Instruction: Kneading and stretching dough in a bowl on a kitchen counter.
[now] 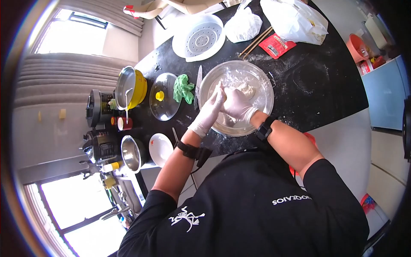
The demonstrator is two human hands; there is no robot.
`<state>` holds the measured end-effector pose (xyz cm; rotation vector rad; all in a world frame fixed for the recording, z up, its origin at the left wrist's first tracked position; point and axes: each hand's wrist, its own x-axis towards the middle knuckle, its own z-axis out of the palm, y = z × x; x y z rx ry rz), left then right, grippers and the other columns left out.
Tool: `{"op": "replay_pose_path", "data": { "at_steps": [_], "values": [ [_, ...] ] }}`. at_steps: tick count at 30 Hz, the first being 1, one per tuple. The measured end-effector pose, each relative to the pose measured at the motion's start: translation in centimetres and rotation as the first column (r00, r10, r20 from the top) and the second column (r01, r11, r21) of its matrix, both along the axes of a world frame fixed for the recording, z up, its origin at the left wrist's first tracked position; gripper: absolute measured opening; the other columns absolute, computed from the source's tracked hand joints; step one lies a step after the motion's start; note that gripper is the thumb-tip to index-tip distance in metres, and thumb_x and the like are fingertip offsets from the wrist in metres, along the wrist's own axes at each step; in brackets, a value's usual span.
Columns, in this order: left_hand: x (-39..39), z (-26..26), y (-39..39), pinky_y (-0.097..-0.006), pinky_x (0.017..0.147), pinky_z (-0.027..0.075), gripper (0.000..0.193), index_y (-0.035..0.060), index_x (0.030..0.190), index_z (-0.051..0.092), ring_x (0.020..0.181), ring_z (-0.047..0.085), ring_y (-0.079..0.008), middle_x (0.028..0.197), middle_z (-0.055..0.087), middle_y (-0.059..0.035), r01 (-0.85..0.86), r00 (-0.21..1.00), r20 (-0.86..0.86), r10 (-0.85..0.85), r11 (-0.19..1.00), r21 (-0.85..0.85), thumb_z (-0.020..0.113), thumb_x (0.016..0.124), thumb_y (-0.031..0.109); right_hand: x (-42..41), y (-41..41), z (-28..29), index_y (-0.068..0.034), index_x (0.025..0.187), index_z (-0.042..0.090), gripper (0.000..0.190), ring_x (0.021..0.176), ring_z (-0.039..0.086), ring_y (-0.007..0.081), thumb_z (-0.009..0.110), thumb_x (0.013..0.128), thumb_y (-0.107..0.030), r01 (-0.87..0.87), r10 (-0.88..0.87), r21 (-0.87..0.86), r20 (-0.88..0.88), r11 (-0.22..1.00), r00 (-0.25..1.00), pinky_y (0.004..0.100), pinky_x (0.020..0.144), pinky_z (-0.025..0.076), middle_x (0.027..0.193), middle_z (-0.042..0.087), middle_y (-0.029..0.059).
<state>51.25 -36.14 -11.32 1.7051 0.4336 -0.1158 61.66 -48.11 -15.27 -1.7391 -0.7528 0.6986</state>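
Observation:
My left hand and my right hand, both in thin whitish gloves, meet over a wide metal basin. The left fingers lie together, pointing away from me against the right hand. My right fingers are curled in. Whether anything is pressed between the palms is hidden. Just beyond the right knuckles, a pale lump of dough rests in the basin. Loose flour and dough bits cling to the basin's floor around it. A knife lies along the basin's left side.
Left of the basin are a crumpled green cloth, a glass lid, a yellow pot and a white bowl. Beyond it are a white steamer basket, chopsticks, a red packet and plastic bags. Flour dusts the black table.

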Motion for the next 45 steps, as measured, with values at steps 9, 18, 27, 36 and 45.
{"op": "replay_pose_path", "data": {
  "at_steps": [9,18,27,36,45],
  "values": [
    [1.9,0.6,-0.1,-0.0394,0.126,0.027,0.09,0.0003,0.167,0.015,0.156,0.03,-0.026,0.173,0.021,-0.0178,-0.203,0.978,-0.072,0.196,0.971,-0.128,0.035,0.109,0.066,-0.8,-1.5,0.6,0.001,0.096,0.075,0.04,0.08,0.071,0.0468,0.069,0.085,-0.037,-0.073,0.072,0.044,0.032,0.996,0.997,0.0518,0.078,0.056,0.083,0.07,0.0296],
    [2.6,3.3,-1.5,-0.0515,0.119,0.035,0.1,0.0084,0.168,0.01,0.152,0.024,-0.0296,0.171,0.016,-0.0172,-0.266,0.958,0.034,0.285,0.927,-0.265,0.035,0.101,0.078,0.1,-4.8,-3.3,-0.005,0.109,0.078,0.03,0.093,0.072,0.037,0.073,0.083,-0.02,-0.264,0.149,0.101,0.614,0.959,0.775,0.0471,0.091,0.054,0.099,0.075,0.02],
    [0.5,7.6,7.0,-0.0482,0.126,0.023,0.074,0.0057,0.162,0.038,0.152,0.039,-0.0288,0.165,0.043,-0.0156,-0.201,0.969,0.169,0.181,0.974,0.105,0.048,0.108,0.055,0.5,-9.6,-3.0,-0.003,0.122,0.072,0.033,0.106,0.065,0.0393,0.072,0.091,-0.015,-0.261,0.148,0.152,0.519,0.953,0.842,0.0493,0.097,0.05,0.109,0.07,0.0232],
    [-1.6,0.4,-2.6,-0.0412,0.081,0.057,0.03,0.0068,0.103,0.079,0.087,0.071,-0.0325,0.095,0.076,-0.013,-0.023,0.977,0.119,-0.176,0.47,0.882,0.082,0.086,0.031,0.8,-7.1,-1.8,-0.004,0.134,0.063,0.047,0.118,0.063,0.0445,0.067,0.094,-0.027,-0.27,0.236,0.062,0.328,0.961,0.915,0.0516,0.104,0.048,0.122,0.068,0.0268],
    [0.2,-3.4,-3.7,-0.0394,0.08,0.058,0.034,0.0091,0.102,0.081,0.089,0.075,-0.0314,0.098,0.078,-0.0131,-0.145,0.98,0.017,0.197,0.656,0.74,0.077,0.089,0.04,0.6,-6.7,-2.0,-0.007,0.149,0.055,0.076,0.135,0.055,0.041,0.079,0.083,-0.035,-0.162,0.14,-0.012,0.565,0.987,0.813,0.0521,0.119,0.036,0.142,0.061,0.0236]
  ]
}}
